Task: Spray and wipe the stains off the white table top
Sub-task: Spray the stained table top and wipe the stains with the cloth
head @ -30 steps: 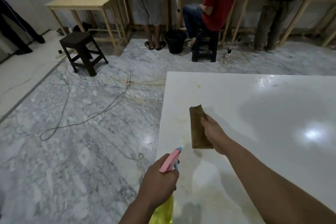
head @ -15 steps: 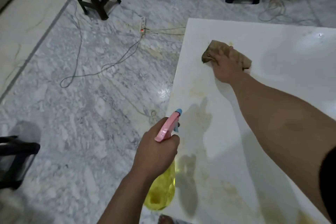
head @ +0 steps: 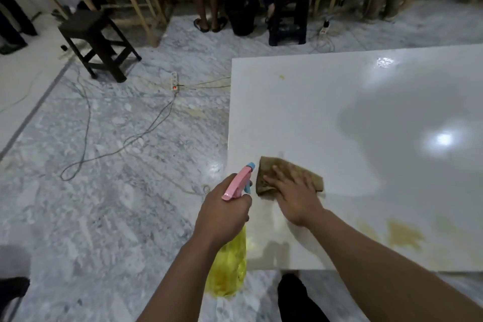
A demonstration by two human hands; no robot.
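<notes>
Gripping: left hand (head: 222,213) clenches spray bottle (head: 230,266), nozzle aimed away over the table (head: 300,102).
Pressing: right hand (head: 295,195), fingers flat, on cloth (head: 266,172) lying crosswise.

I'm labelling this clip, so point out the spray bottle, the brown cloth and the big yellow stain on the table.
spray bottle (head: 236,183), head view, pink trigger head.
brown cloth (head: 266,168), head view, bare far-left corner.
yellow stain (head: 403,236), head view, middle of the blotch.

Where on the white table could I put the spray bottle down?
The white table top is bare across its far half, past the brown cloth up to the small yellow spot. The near edge is busier: right hand on the cloth, yellow stains to its right.
</notes>
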